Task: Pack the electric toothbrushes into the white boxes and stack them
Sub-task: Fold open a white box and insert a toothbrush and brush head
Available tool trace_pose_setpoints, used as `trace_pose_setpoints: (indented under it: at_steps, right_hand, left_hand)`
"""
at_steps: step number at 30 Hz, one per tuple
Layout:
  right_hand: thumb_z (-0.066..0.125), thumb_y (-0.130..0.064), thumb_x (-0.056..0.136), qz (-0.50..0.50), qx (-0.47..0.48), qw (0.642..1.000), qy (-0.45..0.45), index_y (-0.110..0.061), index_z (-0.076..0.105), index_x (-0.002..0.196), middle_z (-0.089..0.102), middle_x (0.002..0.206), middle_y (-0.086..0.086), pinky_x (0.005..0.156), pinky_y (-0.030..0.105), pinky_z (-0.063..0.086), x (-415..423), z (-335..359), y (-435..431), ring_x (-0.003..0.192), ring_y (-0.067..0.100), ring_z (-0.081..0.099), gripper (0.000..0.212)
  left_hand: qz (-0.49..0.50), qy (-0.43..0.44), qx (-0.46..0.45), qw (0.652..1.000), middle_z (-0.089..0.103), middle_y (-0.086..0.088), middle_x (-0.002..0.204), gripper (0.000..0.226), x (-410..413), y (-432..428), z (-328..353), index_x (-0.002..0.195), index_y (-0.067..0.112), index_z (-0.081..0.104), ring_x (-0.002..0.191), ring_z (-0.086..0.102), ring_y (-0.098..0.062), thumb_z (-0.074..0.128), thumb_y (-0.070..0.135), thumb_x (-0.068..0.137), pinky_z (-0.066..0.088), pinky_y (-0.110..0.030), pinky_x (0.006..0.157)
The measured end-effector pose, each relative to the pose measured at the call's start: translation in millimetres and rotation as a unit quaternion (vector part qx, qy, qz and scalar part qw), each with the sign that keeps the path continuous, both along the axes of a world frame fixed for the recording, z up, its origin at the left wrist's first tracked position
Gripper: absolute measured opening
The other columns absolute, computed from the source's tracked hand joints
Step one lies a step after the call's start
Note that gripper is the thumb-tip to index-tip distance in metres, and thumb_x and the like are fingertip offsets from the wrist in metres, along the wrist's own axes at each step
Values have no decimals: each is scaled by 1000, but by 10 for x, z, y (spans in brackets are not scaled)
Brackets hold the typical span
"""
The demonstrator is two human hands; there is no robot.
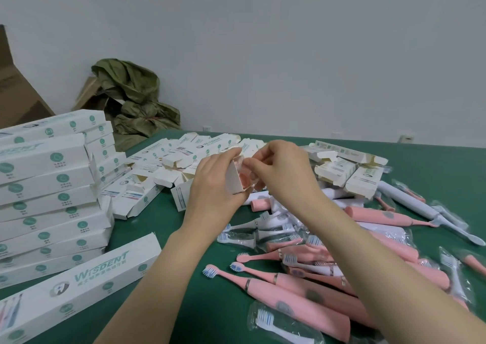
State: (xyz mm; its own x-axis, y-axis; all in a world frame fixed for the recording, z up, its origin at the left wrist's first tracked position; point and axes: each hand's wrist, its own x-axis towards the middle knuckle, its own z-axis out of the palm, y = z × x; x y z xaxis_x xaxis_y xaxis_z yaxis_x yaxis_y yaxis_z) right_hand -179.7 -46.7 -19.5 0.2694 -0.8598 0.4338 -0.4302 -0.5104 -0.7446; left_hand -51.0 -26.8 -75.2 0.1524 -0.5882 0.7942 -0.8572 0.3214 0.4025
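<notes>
Above the green table (184, 304), the left hand (213, 185) gripped 1 white box (235, 178) near its open end while the right hand (284, 170) pinched a film-wrapped pink toothbrush (246, 179) at its mouth; the thin carton looked light and crushable, best held by its edges.

olive sacks (136, 99) — cardboard box (18, 91), green table (434, 175)

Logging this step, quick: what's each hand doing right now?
Left hand: grips the white box.
Right hand: pinches a wrapped pink piece at its opening.
</notes>
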Motion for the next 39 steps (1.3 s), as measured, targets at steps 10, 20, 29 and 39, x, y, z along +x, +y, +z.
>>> trace_pose_setpoints:
  at_steps: [10,20,29,39]
  right_hand:
    - [56,-13,88,61,-22,983,169,-19,74,101,63,84,-4,58,5,38,0,197,-80,72,7,53,23]
    - [67,-7,84,161,40,962,-218,-17,54,110,65,109,0,87,22,50,73,-106,-27,100,8,62,31]
    - [68,-6,85,-19,-172,977,-128,-13,73,97,54,91,-1,72,3,39,231,-376,-19,73,-5,52,16]
    - [64,-5,88,2,-212,974,-75,-9,70,94,61,88,-3,71,10,44,139,-359,-28,71,2,56,10]
  left_hand:
    - [0,12,-1,1000,63,-4,113,61,17,16,9,124,8,59,105,42,-10,83,9,67,21,-1,89]
    - [15,48,-4,999,59,7,116,65,107,0,29,124,18,57,109,42,-6,84,17,65,19,5,89]
    - [5,45,-11,999,52,14,109,62,40,4,-2,124,14,58,106,41,-4,82,13,67,20,5,89]
    - [9,56,-17,998,55,11,112,62,20,16,1,125,14,57,107,41,-6,80,9,67,20,5,89]
